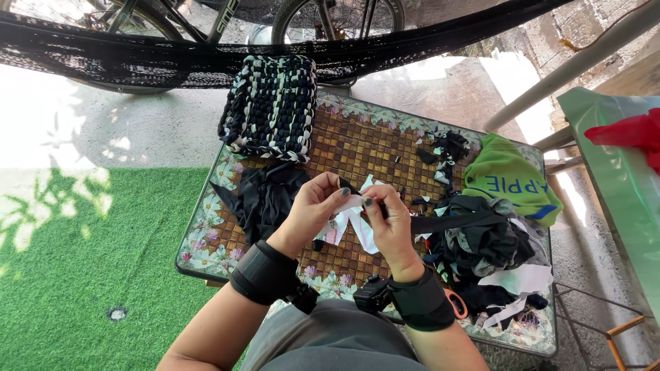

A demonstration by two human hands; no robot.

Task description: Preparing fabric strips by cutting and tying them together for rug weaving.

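Both hands raised together above the middle of the tabletop point(357, 148), wrists bent inward, each wrist wrapped in a black strap. Left hand point(316, 206) curled, thumb and forefinger pinching the upper end of a white strip of cut fabric point(357, 223). Right hand point(390, 220) close beside it, fingertips nearly touching the left, pinching the same white strip together with a black strip of fabric point(447, 221). White strip hanging down and slightly toward the person from the fingers, long axis near vertical in the view; black strip running level out to the right, toward the heap.

Beyond the hands: one woven mat of black and pale fabric braids point(271, 106) at the far edge, one loose pile of black cloth point(265, 196) left of the hands, one mixed heap of dark and white scraps point(491, 251) on the right, one green garment point(509, 178) behind that heap. Orange scissor handle point(454, 302) near the right wrist. Two bicycle wheels past the black net point(103, 58) overhead.
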